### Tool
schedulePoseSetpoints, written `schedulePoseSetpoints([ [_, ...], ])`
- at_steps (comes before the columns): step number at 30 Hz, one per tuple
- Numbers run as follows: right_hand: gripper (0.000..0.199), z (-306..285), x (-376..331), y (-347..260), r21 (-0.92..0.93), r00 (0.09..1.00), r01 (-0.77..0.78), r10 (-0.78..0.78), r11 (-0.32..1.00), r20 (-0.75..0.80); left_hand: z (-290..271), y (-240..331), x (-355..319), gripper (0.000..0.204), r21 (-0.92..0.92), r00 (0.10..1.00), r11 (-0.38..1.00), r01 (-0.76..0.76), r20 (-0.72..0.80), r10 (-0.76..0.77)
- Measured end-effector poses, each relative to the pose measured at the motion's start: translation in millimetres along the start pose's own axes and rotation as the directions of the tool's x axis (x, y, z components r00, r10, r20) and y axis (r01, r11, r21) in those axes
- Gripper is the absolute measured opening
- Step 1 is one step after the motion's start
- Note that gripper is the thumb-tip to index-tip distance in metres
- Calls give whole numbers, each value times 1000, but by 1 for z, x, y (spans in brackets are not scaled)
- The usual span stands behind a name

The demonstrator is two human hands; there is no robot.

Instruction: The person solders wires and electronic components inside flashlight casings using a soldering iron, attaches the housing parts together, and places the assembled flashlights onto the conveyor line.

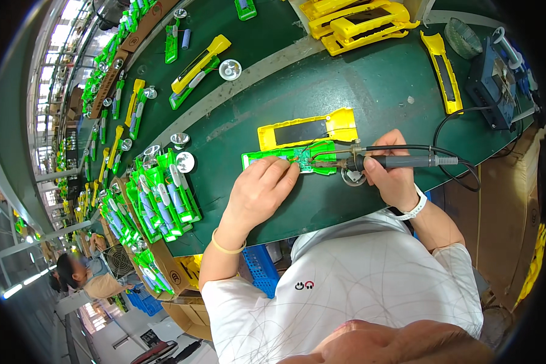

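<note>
Toward your edge of the workbench [346, 79], your left hand [262, 188] curls over the green casing [284, 151], its exact grip hidden; your right hand [395, 181] grips the soldering iron [401, 161] at the circuit board [304, 159]. With left fingertips [293, 170] so near, a slip could burn them.

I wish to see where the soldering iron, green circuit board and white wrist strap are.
Soldering iron [409, 161]: head view, on its dark handle.
Green circuit board [304, 159]: head view, near its middle.
White wrist strap [418, 205]: head view, on its outer surface.
</note>
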State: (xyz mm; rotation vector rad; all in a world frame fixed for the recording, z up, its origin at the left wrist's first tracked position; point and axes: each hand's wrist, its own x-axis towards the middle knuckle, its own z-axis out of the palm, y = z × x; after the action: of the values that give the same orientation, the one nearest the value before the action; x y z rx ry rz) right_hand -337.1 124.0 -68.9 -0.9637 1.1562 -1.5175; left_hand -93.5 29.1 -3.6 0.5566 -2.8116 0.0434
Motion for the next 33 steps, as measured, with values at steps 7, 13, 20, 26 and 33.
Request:
schedulePoseSetpoints([
  [7, 26, 1, 1, -3, -36, 995, -53, 56, 998, 82, -4, 1, 5, 28, 69, 998, 996, -58, 29, 56],
  [13, 26, 0, 1, -2, -11, 997, 7, -6, 1000, 78, -5, 3, 4, 27, 88, 997, 994, -69, 44, 65],
  [20, 26, 2, -1, -3, 25, 1000, -2, 1, 1000, 27, -5, 4, 5, 27, 86, 997, 994, -69, 48, 65],
  [26, 25, -6, 0, -4, 245, 981, 120, -78, 962, -176, -7, 1, 7, 26, 71, 995, 994, -89, 60, 85],
  [33, 27, -34, 16, -13, 170, 905, 289, -211, 942, -370, -16, -7, 12, 31, -120, 999, 992, -25, 27, 28],
])
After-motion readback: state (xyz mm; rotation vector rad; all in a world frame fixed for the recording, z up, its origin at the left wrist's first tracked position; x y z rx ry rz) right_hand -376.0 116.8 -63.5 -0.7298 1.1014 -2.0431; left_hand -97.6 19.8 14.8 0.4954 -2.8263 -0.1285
